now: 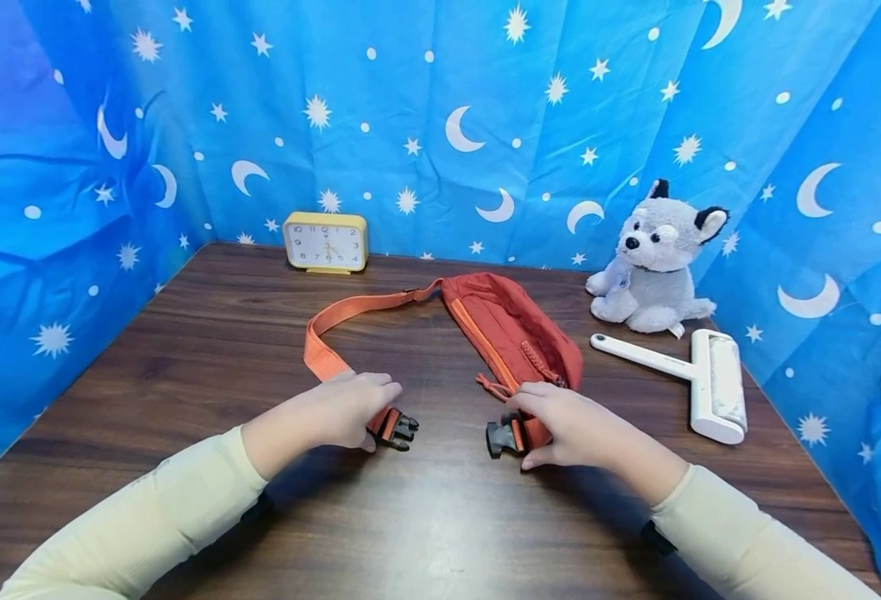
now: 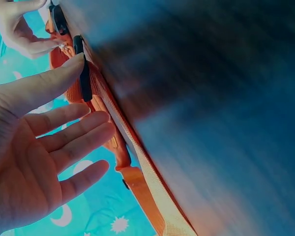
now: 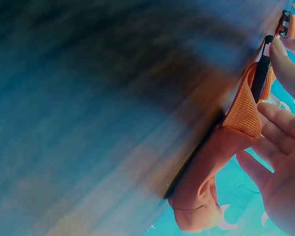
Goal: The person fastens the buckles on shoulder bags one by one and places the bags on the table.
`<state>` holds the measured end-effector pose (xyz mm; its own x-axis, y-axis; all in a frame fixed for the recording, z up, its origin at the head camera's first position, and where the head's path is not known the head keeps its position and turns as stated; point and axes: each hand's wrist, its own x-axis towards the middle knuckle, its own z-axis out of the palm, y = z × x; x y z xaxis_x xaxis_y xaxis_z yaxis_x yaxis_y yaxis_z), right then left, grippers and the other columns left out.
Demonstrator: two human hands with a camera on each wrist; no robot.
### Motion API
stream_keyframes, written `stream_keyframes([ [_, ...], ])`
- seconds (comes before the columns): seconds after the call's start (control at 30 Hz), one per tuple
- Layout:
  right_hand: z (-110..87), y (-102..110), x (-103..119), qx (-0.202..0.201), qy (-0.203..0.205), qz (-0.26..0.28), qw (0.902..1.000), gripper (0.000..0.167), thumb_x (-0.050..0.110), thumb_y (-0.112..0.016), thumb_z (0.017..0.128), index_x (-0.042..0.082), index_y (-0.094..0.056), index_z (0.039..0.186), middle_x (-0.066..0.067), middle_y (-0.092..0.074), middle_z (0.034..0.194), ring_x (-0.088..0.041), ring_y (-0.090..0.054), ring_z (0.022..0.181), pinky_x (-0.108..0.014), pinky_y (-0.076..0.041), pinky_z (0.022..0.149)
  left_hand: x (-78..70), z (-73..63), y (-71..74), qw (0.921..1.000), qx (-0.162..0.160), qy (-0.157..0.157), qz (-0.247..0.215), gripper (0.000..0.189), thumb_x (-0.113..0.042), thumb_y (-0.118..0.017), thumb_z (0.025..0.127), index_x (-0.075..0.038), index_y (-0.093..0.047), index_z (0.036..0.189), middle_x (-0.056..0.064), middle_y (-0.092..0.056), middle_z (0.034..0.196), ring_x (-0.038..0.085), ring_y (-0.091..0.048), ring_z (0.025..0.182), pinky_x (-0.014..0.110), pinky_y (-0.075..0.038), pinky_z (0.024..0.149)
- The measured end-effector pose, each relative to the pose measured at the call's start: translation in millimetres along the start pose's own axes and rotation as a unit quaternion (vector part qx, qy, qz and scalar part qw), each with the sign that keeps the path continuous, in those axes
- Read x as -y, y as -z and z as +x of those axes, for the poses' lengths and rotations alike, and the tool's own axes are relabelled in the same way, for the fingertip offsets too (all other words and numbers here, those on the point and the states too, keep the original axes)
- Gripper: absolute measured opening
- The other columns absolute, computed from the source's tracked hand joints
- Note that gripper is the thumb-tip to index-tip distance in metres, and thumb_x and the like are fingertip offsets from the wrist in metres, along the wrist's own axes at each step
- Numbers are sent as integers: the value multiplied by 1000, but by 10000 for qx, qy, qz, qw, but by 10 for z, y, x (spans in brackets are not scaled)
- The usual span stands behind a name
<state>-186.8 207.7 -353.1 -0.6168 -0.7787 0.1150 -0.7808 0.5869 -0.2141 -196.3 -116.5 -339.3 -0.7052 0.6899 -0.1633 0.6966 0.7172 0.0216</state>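
Observation:
A red waist bag [image 1: 511,325] lies on the table with its orange strap [image 1: 342,317] looped out to the left. My left hand [image 1: 353,408] pinches the pronged buckle half [image 1: 400,429] at the strap's end, thumb on one edge and fingertips by the other. Facing it across a gap, the black socket half of the buckle [image 1: 502,438] is pinched by my right hand [image 1: 571,425] beside the bag's near end. In the left wrist view, the pronged half [image 2: 82,69] stands on edge under the thumb. The right wrist view shows the socket half [image 3: 262,73] between thumb and fingers.
At the back left stands a yellow alarm clock [image 1: 326,242]. A grey plush husky [image 1: 653,258] sits at the back right, with a white lint roller [image 1: 713,387] in front of it. Blue curtain with stars and moons [image 1: 410,125] borders the wooden table [image 1: 440,533].

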Motion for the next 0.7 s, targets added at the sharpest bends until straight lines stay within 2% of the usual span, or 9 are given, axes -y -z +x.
stream_keyframes([
  [0.27,60,1,25,186,56,-320,9993,55,35,-84,68,8,-63,111,-1,-58,106,-15,-54,98,-38,-45,85,24,2,-17,9999,-41,-35,-123,64,-24,-84,69,-6,-53,122,4,-57,112,19,-56,102,37,-47,80],
  [0.57,75,-26,34,379,170,-600,9973,53,38,-82,69,7,-64,107,1,-57,99,-14,-53,93,-37,-45,83,-5,3,-20,9999,-40,-139,-52,45,-21,-86,65,-16,-55,97,-7,-49,86,12,-51,76,35,-39,65],
  [0.7,76,-35,20,319,187,-628,9973,51,36,-83,68,8,-65,107,1,-57,98,-14,-54,91,-37,-45,81,-30,5,-15,9999,-74,-142,-34,45,-21,-87,64,-14,-56,96,-7,-49,85,12,-50,75,36,-37,66],
])
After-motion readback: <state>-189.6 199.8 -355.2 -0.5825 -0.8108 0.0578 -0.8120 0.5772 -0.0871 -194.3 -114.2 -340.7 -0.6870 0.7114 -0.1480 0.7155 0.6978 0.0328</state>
